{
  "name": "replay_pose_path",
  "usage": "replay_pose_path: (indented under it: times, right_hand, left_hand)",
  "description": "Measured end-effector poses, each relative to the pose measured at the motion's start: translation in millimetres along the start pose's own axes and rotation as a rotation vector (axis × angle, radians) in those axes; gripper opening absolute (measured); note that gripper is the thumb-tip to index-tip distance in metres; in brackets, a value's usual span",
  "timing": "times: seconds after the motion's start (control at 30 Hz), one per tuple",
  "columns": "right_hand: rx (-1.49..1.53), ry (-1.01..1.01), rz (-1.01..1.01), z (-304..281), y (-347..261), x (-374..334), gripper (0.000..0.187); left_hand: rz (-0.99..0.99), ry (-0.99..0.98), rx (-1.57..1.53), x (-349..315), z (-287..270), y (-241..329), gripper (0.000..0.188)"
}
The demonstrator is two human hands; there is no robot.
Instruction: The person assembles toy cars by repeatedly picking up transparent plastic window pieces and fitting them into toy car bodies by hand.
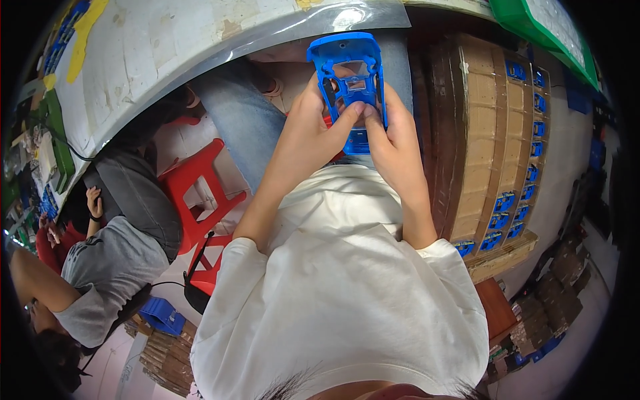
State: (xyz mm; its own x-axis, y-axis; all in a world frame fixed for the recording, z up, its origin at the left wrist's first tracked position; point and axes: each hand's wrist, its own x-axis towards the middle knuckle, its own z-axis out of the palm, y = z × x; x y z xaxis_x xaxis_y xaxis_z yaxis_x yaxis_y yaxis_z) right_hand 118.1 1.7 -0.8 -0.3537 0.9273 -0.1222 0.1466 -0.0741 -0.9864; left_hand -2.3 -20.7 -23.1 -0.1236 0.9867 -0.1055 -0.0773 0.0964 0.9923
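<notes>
A blue plastic toy car body shell [347,50] with window openings is held up between my two hands, over my lap and just short of the table edge. My left hand [319,120] grips its left side, the thumb pressed on the middle of the shell. On the right side, my right hand [395,123] is closed round it, its thumb meeting the left one. My fingers behind the shell are mostly hidden.
A white worktable [180,40] curves across the front. At right stands a divided cardboard box [490,133] holding several blue parts, below a green tray [533,33]. A red stool [200,190] and a seated person [120,260] are at left.
</notes>
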Motion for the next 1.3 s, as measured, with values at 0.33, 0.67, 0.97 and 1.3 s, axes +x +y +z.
replay_pose_path:
  times: [0.33,0.67,0.97,1.3]
  right_hand:
    - [-0.112,-0.011,0.008,2,-6,-2,0.026]
    - [0.091,0.008,-0.002,0,2,-2,0.023]
    - [0.089,0.011,-0.007,-1,6,-2,0.024]
    - [0.047,-0.001,-0.005,-1,5,-1,0.024]
  left_hand:
    - [-0.034,0.005,0.016,-4,0,0,0.03]
    - [-0.053,-0.052,-0.088,-6,1,8,0.035]
    - [0.008,-0.05,-0.053,-6,3,5,0.037]
    - [0.026,0.053,-0.089,-4,6,-9,0.032]
